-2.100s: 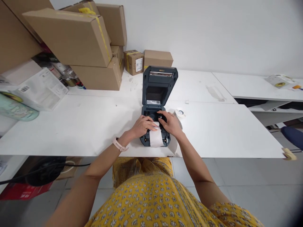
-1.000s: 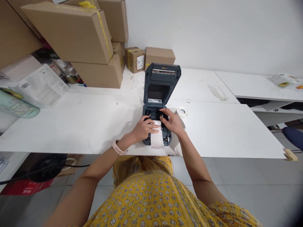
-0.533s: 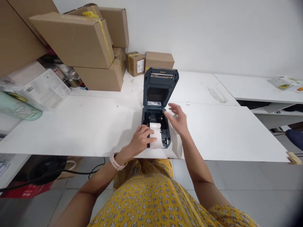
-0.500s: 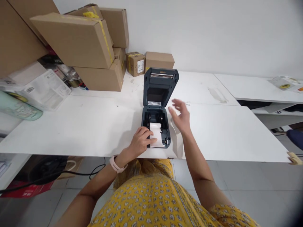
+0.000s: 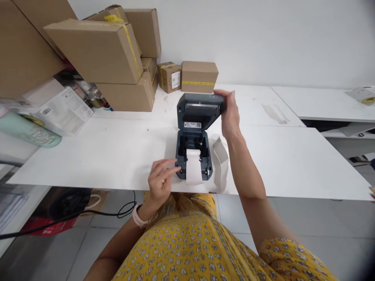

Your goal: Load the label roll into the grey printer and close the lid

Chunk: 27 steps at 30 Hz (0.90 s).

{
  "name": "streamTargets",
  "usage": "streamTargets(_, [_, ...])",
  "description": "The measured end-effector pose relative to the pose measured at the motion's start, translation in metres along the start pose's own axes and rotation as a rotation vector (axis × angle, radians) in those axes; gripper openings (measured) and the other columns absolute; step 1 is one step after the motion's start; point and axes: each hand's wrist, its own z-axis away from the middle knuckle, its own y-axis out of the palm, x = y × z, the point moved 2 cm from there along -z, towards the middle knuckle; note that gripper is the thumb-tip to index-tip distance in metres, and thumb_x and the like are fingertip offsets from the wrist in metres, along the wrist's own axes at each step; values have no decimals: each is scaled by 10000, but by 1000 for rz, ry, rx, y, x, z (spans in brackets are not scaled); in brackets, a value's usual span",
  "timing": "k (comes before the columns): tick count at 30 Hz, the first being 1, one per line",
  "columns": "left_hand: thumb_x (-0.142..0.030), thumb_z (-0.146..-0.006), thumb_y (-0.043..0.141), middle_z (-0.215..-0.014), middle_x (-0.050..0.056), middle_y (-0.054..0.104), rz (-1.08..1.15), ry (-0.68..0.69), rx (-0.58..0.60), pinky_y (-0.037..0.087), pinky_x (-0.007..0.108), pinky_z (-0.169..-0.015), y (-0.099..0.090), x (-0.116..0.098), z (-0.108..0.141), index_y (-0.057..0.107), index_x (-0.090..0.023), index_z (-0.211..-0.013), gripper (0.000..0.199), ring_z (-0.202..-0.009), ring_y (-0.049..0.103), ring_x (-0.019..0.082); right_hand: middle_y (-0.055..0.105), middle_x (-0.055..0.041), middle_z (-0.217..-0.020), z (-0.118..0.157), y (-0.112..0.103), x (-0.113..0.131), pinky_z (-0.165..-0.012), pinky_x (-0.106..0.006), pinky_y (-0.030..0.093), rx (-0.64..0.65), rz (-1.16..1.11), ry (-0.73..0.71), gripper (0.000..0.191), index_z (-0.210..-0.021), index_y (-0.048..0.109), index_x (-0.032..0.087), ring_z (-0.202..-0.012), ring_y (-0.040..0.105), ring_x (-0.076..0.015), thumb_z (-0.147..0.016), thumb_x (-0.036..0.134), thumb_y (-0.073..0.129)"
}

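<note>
A dark grey label printer point(image 5: 179, 156) stands at the table's front edge with its hinged lid point(image 5: 191, 97) raised and leaning forward. My right hand point(image 5: 230, 113) grips the lid's right upper corner, fingers behind it. Inside the printer sits a small roll of white label paper point(image 5: 193, 166), whose strip runs forward over the roller and out past the front edge. Beside the printer's left front side is my left hand point(image 5: 161, 176), fingers apart and holding nothing. Its fingertips come close to the printer's left edge; whether they touch is unclear. A curled paper strip point(image 5: 221, 164) lies right of the printer.
Cardboard boxes point(image 5: 93, 54) are stacked at the back left, with two smaller boxes point(image 5: 199, 76) behind the printer. A mint-green bottle point(image 5: 35, 128) and a white package point(image 5: 66, 111) lie at the left. A white label roll point(image 5: 363, 95) sits far right; a black cable point(image 5: 102, 212) hangs below the table.
My right hand has moved up and taken hold of the lid, which now tilts further forward. My left hand has let go of the label paper and drawn back to the left.
</note>
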Motion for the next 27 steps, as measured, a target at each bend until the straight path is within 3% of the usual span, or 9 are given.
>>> streamTargets(3, [-303,-1020,568,-1421,30,652,96,-314,-93,515,470,-1090,-5,11,-12,682,-367,-1327,333,-1343,566,245,686,-2,-1388,76,-2,15,-1216,-483,425,52,131,-59,562,-1269,677,325,-1384,576,-243,-1069,637,254])
streamTargets(6, [-526,-995,577,-1674,31,397,352,-639,7,376,511,-1238,11,22,-18,462,-383,-1541,576,-1567,328,291,632,29,-1468,139,-1,17,-1279,-545,333,73,238,-105,438,-1298,661,383,-1490,470,-239,-1092,524,302])
streamTargets(9, [-636,-919,631,-1743,64,241,530,-891,122,281,527,-1291,32,28,-15,320,-331,-1618,824,-1616,202,330,509,35,-1596,175,3,6,-1308,-592,247,69,295,-28,390,-1424,572,410,-1576,332,-246,-1080,463,394])
streamTargets(12, [-599,-837,745,-1754,90,193,615,-1031,183,264,508,-1305,46,31,-10,245,-283,-1640,997,-1615,200,343,315,-14,-1717,192,7,-10,-1298,-637,228,63,262,208,613,-1587,365,392,-1606,251,-300,-1014,532,530])
streamTargets(14, [-550,-812,782,-1725,112,277,648,-1056,213,298,509,-1292,49,31,-8,272,-258,-1626,1004,-1591,269,349,244,-54,-1742,198,8,-20,-1276,-623,294,48,150,384,806,-1641,235,376,-1592,281,-324,-955,580,606])
streamTargets(17, [-513,-810,788,-1634,138,436,688,-1028,257,377,520,-1242,48,30,-6,370,-223,-1575,918,-1527,385,367,252,-90,-1736,203,10,-27,-1265,-585,348,47,-17,508,978,-1661,178,337,-1582,307,-335,-875,621,687])
streamTargets(23, [-495,-809,793,-1565,144,517,674,-947,239,435,511,-1179,51,37,-8,467,-209,-1504,819,-1445,479,368,300,-78,-1720,203,13,-28,-1295,-581,291,6,-100,550,1011,-1650,229,335,-1586,299,-332,-822,603,743])
streamTargets(27, [-529,-844,749,-1549,141,517,568,-882,217,431,479,-1163,48,31,3,477,-232,-1475,749,-1434,478,336,330,-100,-1706,205,15,-27,-1263,-594,343,-2,-110,537,1021,-1665,173,338,-1547,376,-351,-842,608,714])
